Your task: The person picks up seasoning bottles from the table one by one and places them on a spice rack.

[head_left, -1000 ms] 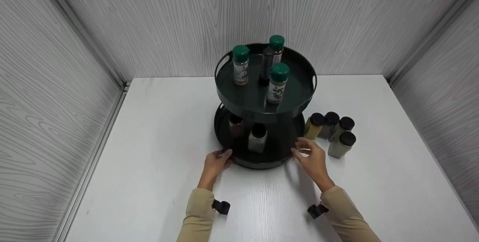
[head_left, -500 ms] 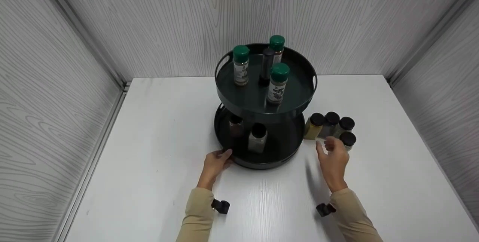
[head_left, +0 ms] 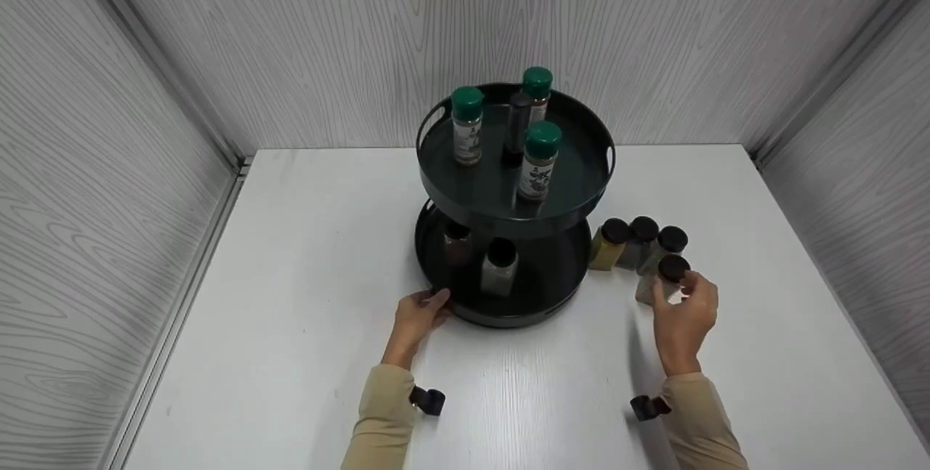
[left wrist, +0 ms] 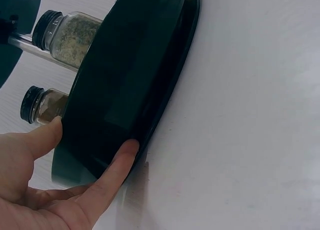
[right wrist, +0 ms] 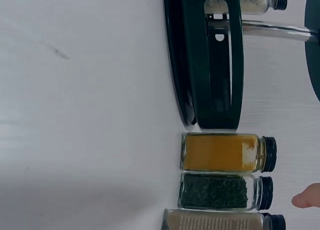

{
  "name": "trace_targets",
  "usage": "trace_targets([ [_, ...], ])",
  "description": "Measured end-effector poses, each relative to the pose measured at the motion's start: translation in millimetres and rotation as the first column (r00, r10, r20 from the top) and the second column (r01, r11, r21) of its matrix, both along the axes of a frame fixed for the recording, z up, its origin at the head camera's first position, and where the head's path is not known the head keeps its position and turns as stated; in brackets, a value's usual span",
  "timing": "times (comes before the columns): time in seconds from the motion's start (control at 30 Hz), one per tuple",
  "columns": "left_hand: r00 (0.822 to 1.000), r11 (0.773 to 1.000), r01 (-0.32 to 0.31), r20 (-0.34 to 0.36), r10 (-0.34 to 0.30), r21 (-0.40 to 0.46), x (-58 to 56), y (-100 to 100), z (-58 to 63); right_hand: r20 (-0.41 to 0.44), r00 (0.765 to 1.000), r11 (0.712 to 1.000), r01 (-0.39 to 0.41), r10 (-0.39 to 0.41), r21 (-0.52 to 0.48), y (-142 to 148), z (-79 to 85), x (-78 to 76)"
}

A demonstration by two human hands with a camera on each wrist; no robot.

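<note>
A dark two-tier turntable stands at the centre in the head view. My left hand (head_left: 417, 319) pinches the front left of its lower tray (head_left: 501, 321). In the left wrist view the thumb is at the rim and the index finger lies along the outer wall. My right hand (head_left: 684, 314) is around the front spice jar (head_left: 674, 267), thumb on its left and fingers beside its black cap, with a gap between them. Behind that jar stand a green-grey one (head_left: 672, 240), a dark green one (right wrist: 214, 191) and a yellow one (right wrist: 219, 152).
On the lower tray are a reddish-brown jar (head_left: 458, 246) and a pale jar (head_left: 499, 277). The upper tray (head_left: 487, 205) bears three green-capped bottles, one at its front (head_left: 538, 165), around a dark central post (head_left: 518, 125). Grey wood-grain panels (head_left: 349, 49) border the white table (head_left: 327, 237).
My right hand has left the lower tray's right rim and moved right to the front spice jar. The left hand stays at the tray; the jars and turntable look unmoved.
</note>
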State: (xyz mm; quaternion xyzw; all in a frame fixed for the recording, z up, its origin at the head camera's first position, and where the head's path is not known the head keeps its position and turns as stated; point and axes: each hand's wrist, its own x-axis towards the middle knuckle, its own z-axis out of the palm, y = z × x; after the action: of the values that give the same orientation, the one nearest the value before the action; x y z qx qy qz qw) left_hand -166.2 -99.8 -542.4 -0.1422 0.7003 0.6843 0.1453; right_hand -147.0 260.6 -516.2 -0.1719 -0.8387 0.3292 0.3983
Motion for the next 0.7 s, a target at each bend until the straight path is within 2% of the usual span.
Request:
trace_targets([
  [0.17,1.000,1.000,0.003,-0.005,-0.003,0.005,-0.6,-0.3,-0.5,0.033,0.999,0.998,0.031,-0.029,-0.053,5.4,-5.6,-1.4],
  [0.37,1.000,1.000,-0.018,-0.016,0.017,-0.011,-1.7,-0.1,-3.6,0.125,0.992,0.992,0.044,-0.029,-0.120,9.0,-12.5,-4.6],
  [0.7,1.000,1.000,0.022,-0.012,-0.022,-0.001,-0.8,-1.3,-2.3,0.220,0.976,0.970,0.065,-0.013,-0.233,11.2,-17.8,-11.1],
])
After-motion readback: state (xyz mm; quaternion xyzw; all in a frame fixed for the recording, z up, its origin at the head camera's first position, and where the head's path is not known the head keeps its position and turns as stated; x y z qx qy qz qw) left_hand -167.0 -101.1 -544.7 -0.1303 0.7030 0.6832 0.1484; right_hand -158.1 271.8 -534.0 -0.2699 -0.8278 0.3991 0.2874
